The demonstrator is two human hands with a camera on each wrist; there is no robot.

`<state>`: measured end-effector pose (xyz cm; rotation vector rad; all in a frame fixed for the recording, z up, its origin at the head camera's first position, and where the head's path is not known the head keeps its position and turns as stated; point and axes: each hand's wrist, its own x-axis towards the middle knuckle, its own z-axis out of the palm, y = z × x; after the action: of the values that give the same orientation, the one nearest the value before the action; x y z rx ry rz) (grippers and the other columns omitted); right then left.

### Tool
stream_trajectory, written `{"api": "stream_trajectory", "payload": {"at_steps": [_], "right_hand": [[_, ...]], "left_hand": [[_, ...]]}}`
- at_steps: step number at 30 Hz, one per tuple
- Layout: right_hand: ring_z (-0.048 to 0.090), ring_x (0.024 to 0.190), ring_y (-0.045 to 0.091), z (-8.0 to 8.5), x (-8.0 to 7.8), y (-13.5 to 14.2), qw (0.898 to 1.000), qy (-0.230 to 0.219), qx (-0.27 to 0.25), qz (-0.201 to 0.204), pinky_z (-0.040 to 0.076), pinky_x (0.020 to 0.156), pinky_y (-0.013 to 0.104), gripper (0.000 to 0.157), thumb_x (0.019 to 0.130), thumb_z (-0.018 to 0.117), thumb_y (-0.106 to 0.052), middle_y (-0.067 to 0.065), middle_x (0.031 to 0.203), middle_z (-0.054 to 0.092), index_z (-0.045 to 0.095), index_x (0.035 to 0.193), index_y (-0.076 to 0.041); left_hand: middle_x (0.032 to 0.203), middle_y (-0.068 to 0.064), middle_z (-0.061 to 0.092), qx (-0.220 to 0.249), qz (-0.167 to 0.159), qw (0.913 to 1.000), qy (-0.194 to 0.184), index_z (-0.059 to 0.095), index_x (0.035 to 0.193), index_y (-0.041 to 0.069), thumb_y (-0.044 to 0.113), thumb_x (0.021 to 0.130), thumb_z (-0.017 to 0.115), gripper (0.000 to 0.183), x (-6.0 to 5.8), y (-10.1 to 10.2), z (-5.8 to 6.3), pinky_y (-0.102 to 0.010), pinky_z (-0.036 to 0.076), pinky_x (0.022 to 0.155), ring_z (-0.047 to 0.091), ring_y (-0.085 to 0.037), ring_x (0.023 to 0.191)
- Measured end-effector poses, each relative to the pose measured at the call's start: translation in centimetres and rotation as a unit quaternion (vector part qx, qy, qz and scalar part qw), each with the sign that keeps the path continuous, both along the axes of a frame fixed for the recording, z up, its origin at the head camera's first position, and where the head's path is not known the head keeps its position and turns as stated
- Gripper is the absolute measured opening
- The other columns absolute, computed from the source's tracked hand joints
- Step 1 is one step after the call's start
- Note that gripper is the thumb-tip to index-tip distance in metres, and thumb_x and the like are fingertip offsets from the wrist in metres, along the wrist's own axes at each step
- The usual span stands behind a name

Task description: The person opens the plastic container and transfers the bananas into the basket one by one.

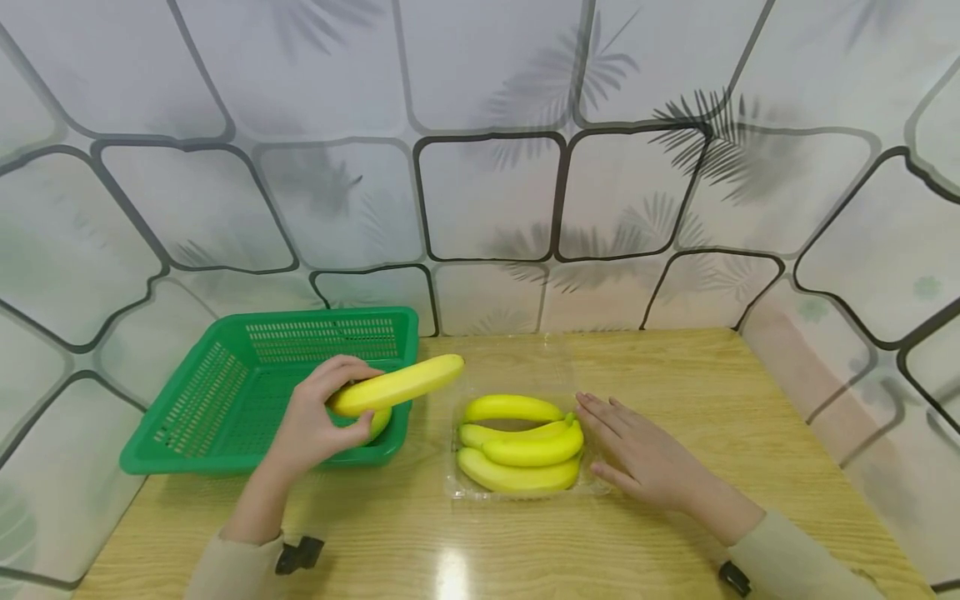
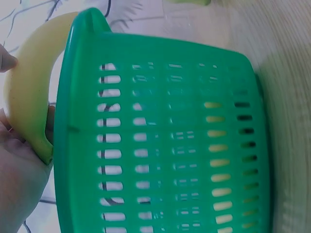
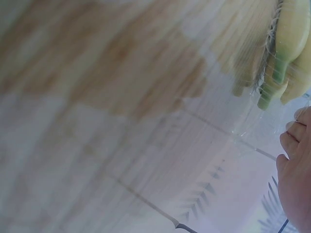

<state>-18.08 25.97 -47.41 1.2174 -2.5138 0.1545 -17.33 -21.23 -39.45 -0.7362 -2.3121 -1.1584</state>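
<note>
My left hand (image 1: 318,417) grips a yellow banana (image 1: 408,385) near one end, above the right side of a green plastic basket (image 1: 330,315). The banana's free end points right, past the basket rim. Part of another banana (image 1: 381,423) shows below this hand, inside the basket. In the left wrist view, the held banana (image 2: 29,73) curves beside the basket wall (image 2: 160,53). Several bananas (image 1: 532,447) lie in a clear plastic box (image 1: 452,490) at the middle of the table. My right hand (image 1: 645,458) has its fingers extended, fingertips at the box's right side.
The wooden table (image 1: 675,367) carries the basket at left and the box at centre. A clear lid (image 1: 517,358) lies folded back behind the box. A patterned wall covering (image 1: 487,200) rises behind the table and along its sides.
</note>
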Motion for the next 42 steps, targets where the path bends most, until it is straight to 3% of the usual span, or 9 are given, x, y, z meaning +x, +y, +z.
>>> {"api": "stream_trajectory", "payload": {"at_steps": [22, 31, 42], "right_hand": [[0.045, 0.152, 0.034, 0.2, 0.0, -0.4, 1.0, -0.003, 0.007, -0.006, 0.002, 0.136, 0.025, 0.077, 0.098, 0.072, -0.032, 0.021, 0.167, 0.042, 0.043, 0.159, 0.003], [0.045, 0.152, 0.033, 0.3, 0.1, -0.3, 1.0, 0.009, 0.01, -0.004, 0.004, 0.136, 0.025, 0.072, 0.104, 0.066, -0.035, 0.022, 0.166, 0.043, 0.041, 0.159, 0.003], [0.046, 0.15, 0.036, 0.0, 0.0, -0.2, 1.0, 0.0, 0.008, -0.005, 0.001, 0.136, 0.024, 0.075, 0.1, 0.07, -0.035, 0.021, 0.167, 0.042, 0.042, 0.159, 0.003]], "left_hand": [[0.112, -0.013, 0.07, -0.011, 0.091, 0.9957, -0.012, 0.077, 0.113, 0.002, -0.011, 0.075, 0.08, 0.041, 0.8, -4.8, -0.8, -0.006, 0.045, 0.076, 0.052, 0.009, 0.099], [0.117, -0.01, 0.069, -0.036, 0.117, 0.9901, -0.068, 0.075, 0.119, 0.004, -0.006, 0.082, 0.079, 0.039, 0.9, -6.6, -1.0, -0.012, 0.047, 0.069, 0.052, 0.004, 0.09], [0.119, -0.016, 0.072, -0.09, 0.127, 0.9808, -0.117, 0.076, 0.12, 0.007, 0.006, 0.086, 0.084, 0.035, 1.0, -7.9, -1.0, -0.02, 0.048, 0.065, 0.052, 0.002, 0.085]]}}
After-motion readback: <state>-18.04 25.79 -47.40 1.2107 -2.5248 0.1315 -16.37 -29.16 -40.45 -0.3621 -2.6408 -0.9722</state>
